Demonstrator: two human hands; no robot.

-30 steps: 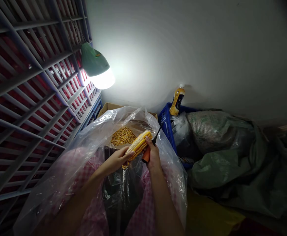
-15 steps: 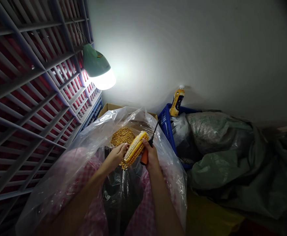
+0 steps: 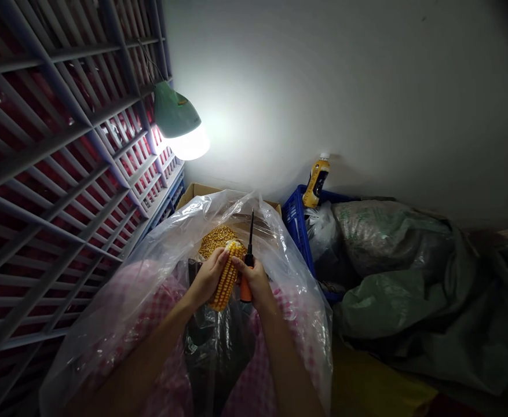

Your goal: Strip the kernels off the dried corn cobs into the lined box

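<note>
A yellow corn cob (image 3: pixel 226 281) is held over my lap, its kernels mostly in place and a pale patch near its upper end. My left hand (image 3: pixel 209 274) is closed around its left side. In my right hand (image 3: pixel 257 281) is a screwdriver (image 3: pixel 245 286) with an orange and black handle, its dark shaft pointing up and away. The thumb of that hand also touches the cob's right side. Behind the cob, loose corn kernels (image 3: pixel 217 238) lie heaped in a large clear plastic bag (image 3: pixel 158 255) spread across my legs.
A lit green lamp (image 3: pixel 179 116) hangs from a plastic crate wall (image 3: pixel 92 124) at left. A cardboard box (image 3: pixel 199 189) is behind the bag. To the right are a blue basket (image 3: pixel 296 223), a yellow bottle (image 3: pixel 316 180) and a filled greenish sack (image 3: pixel 393 237).
The cob has turned more upright and shifted slightly left and down. My left hand has moved up along it. The screwdriver has swung from leaning right to nearly upright.
</note>
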